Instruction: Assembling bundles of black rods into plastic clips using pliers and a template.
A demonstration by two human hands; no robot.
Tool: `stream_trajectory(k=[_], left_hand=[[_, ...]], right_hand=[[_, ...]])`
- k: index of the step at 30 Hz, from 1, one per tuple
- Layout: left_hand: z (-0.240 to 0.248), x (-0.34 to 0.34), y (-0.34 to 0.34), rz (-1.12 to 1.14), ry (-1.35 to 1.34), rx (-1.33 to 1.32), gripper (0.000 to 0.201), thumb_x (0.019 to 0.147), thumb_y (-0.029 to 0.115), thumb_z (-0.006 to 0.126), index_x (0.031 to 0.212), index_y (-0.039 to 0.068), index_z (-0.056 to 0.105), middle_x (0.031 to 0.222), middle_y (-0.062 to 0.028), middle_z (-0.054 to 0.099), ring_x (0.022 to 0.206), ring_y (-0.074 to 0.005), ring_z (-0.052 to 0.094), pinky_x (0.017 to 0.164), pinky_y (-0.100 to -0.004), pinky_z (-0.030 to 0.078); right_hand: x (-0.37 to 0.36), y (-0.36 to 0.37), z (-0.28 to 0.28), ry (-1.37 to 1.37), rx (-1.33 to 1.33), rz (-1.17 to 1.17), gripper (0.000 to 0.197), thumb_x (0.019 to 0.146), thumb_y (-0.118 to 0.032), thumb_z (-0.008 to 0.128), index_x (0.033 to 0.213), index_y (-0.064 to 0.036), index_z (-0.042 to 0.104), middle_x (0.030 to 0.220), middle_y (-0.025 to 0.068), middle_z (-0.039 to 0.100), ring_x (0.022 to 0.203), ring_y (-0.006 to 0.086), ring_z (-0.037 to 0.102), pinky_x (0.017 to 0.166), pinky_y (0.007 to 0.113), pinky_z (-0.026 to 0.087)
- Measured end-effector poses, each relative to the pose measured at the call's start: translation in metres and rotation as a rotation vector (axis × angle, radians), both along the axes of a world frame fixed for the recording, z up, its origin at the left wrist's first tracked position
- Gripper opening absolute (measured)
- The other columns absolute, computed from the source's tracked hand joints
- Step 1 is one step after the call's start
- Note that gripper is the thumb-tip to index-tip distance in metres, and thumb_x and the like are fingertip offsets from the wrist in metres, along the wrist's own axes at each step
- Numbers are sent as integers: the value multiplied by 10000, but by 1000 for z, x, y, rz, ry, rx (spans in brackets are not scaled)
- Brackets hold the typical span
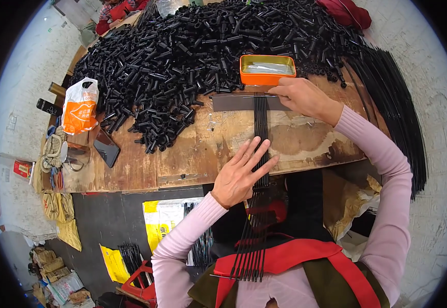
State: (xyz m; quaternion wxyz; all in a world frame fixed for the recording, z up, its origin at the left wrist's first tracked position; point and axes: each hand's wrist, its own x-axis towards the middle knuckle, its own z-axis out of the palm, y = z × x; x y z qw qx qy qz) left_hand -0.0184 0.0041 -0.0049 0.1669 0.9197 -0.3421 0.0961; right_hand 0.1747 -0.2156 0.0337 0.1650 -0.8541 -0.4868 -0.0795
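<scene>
A bundle of several thin black rods [260,123] lies across the wooden table [192,154], reaching from a dark flat bar [231,102] back over the table edge to my lap. My left hand [241,173] lies flat on the rods near the table's front edge, fingers spread. My right hand [303,96] rests at the rods' far ends on the dark bar, fingertips pinched on a thin pin-like piece; what it grips is too small to tell. Just behind it sits an orange tin [267,69] with thin metal pieces inside.
A huge heap of short black tubes [192,51] covers the table's far half. At the left are an orange and white plastic bag [80,105], a dark phone [106,148] and a cup. A sheaf of long black rods [395,102] hangs off the right edge. Sacks and yellow bags lie on the floor.
</scene>
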Motion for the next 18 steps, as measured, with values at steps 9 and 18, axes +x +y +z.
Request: stream_trajectory(k=[9, 18], left_hand=[[-1, 1, 2, -3, -3, -10, 809, 652, -62, 558, 1418, 191, 501, 1528, -139, 376, 1423, -336, 339, 1177, -459, 275], [0, 1, 1, -7, -5, -16, 789, 661, -58, 552, 1412, 179, 504, 1523, -145, 380, 1420, -341, 341, 1175, -460, 277]], right_hand=[[2, 2, 1, 19, -10, 6, 252, 814, -31, 611, 1054, -4, 684, 853, 137, 600, 816, 333, 625, 756, 420, 513], [-1, 4, 5, 33, -16, 3, 254, 831, -26, 594, 1071, -6, 674, 855, 137, 595, 828, 335, 616, 761, 418, 505]])
